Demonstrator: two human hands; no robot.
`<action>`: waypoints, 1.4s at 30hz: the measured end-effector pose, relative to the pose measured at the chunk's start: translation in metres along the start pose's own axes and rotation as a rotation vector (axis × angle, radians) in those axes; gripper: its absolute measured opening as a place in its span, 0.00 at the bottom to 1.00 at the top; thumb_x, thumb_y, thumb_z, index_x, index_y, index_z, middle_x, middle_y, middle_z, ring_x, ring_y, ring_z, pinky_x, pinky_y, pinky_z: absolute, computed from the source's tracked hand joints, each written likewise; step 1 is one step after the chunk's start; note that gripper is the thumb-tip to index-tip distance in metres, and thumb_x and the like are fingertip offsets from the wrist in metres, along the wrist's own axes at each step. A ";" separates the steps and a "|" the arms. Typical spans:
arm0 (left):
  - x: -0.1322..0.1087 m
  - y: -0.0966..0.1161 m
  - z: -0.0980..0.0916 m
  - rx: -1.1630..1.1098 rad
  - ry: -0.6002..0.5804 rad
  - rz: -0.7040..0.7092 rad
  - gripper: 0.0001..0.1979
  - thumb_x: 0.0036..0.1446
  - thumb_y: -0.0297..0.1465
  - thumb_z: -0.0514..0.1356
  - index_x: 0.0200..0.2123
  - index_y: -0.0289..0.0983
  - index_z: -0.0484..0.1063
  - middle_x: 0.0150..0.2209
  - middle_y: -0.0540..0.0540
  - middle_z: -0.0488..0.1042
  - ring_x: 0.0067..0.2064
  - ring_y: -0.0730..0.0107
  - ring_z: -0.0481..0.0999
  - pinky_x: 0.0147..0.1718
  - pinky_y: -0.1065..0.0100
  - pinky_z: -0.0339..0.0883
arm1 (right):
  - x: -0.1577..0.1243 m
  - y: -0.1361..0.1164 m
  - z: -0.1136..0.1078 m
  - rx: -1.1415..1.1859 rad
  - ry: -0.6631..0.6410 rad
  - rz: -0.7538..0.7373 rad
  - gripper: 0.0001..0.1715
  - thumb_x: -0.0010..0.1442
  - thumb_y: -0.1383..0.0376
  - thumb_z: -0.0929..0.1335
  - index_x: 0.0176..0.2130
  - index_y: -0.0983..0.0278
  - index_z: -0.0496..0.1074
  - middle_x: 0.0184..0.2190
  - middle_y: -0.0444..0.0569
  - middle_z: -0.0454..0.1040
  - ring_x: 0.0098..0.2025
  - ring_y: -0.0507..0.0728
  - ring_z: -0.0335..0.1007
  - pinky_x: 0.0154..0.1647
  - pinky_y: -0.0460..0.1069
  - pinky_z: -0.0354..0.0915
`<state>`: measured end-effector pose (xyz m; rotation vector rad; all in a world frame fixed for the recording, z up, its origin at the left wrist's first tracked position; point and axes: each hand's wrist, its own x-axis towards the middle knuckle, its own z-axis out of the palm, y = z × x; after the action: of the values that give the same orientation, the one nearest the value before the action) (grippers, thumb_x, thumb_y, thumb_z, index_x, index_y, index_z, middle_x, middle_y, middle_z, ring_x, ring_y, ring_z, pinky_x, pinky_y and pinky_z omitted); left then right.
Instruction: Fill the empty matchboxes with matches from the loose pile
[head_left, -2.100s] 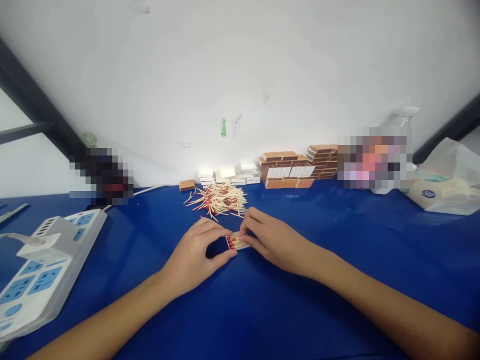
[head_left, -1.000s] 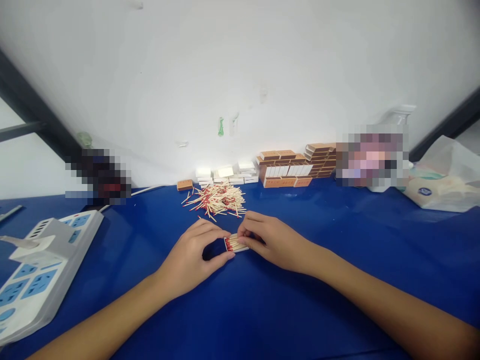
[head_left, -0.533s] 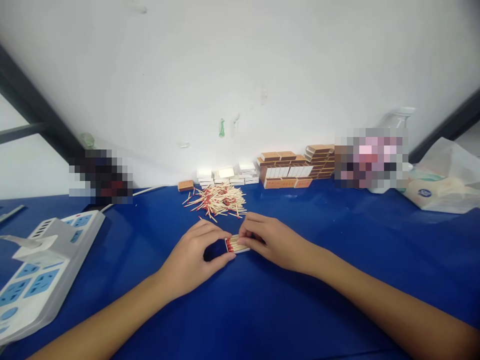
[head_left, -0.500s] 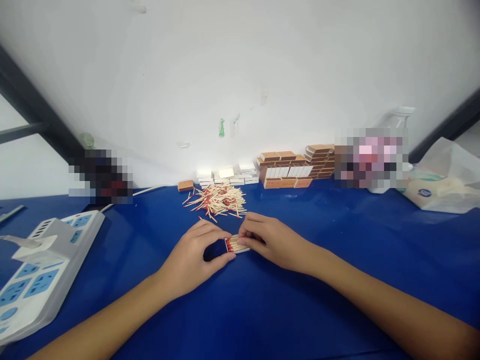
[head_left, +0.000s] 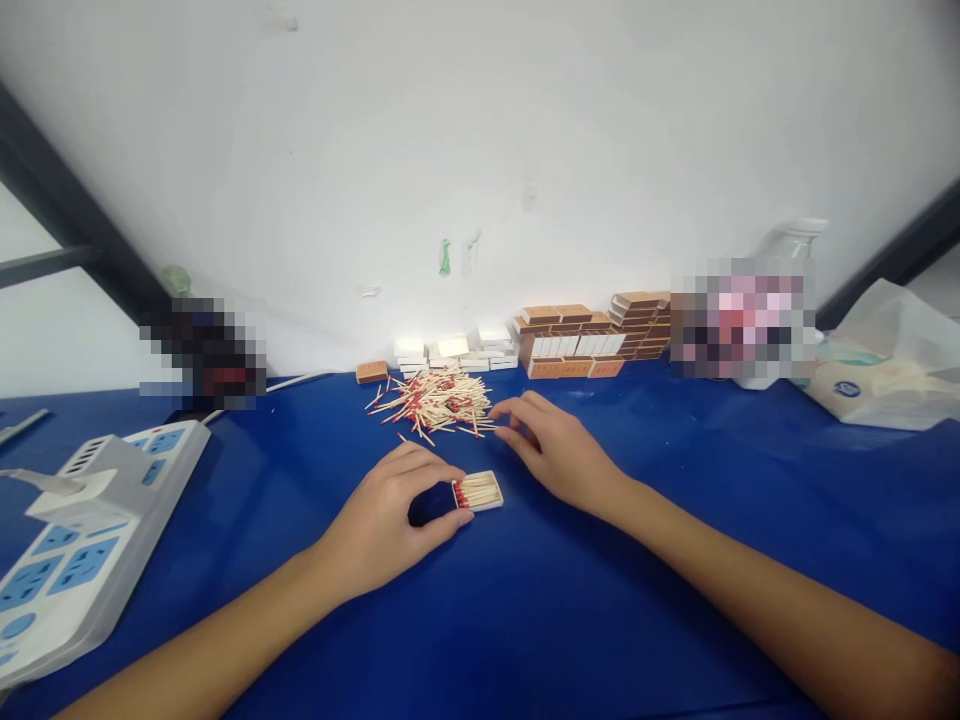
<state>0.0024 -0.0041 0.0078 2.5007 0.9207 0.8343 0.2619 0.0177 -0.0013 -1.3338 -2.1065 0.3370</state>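
Note:
A small white matchbox tray (head_left: 491,503) lies on the blue table, with a layer of matches (head_left: 478,490) inside, red heads toward the left. My left hand (head_left: 390,505) grips the tray's left end between thumb and index finger. At the right edge of a loose heap of matches (head_left: 439,400) is my right hand (head_left: 555,440), thumb and fingers apart; I see nothing held in it. Its fingertips are close to the outermost match ends, and whether they touch is unclear.
Behind the heap, white trays (head_left: 450,348) are stacked by the wall, beside a lone brown matchbox (head_left: 371,372). Stacked brown matchboxes (head_left: 574,367) stand to their right. A power strip (head_left: 97,545) lies at left, a plastic bag with a tissue pack (head_left: 862,390) at far right.
My right hand has left the tray and moved up and right to the heap's edge, its fingers now apart. My left hand stays on the tray, whose matches are now fully uncovered.

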 end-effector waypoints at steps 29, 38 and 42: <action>0.000 0.001 0.000 0.006 -0.010 0.015 0.12 0.64 0.34 0.67 0.50 0.42 0.79 0.44 0.44 0.80 0.47 0.58 0.76 0.49 0.55 0.73 | 0.009 0.015 -0.007 -0.178 -0.127 -0.022 0.06 0.73 0.63 0.66 0.40 0.62 0.70 0.42 0.49 0.71 0.36 0.55 0.69 0.37 0.50 0.64; 0.000 0.001 0.000 0.006 -0.014 0.018 0.12 0.64 0.34 0.68 0.50 0.42 0.78 0.44 0.45 0.80 0.47 0.60 0.76 0.49 0.56 0.72 | 0.010 0.013 -0.003 -0.180 -0.141 0.005 0.05 0.73 0.64 0.66 0.41 0.62 0.71 0.42 0.49 0.72 0.37 0.55 0.70 0.39 0.50 0.65; 0.000 0.001 0.000 0.008 -0.007 0.019 0.12 0.64 0.34 0.68 0.50 0.42 0.78 0.43 0.45 0.80 0.47 0.60 0.76 0.49 0.56 0.73 | 0.009 0.012 -0.008 -0.159 -0.171 -0.001 0.07 0.73 0.63 0.66 0.41 0.62 0.70 0.41 0.48 0.71 0.35 0.55 0.69 0.37 0.50 0.64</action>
<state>0.0027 -0.0050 0.0082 2.5213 0.9010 0.8290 0.2734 0.0301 0.0020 -1.4396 -2.3166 0.2968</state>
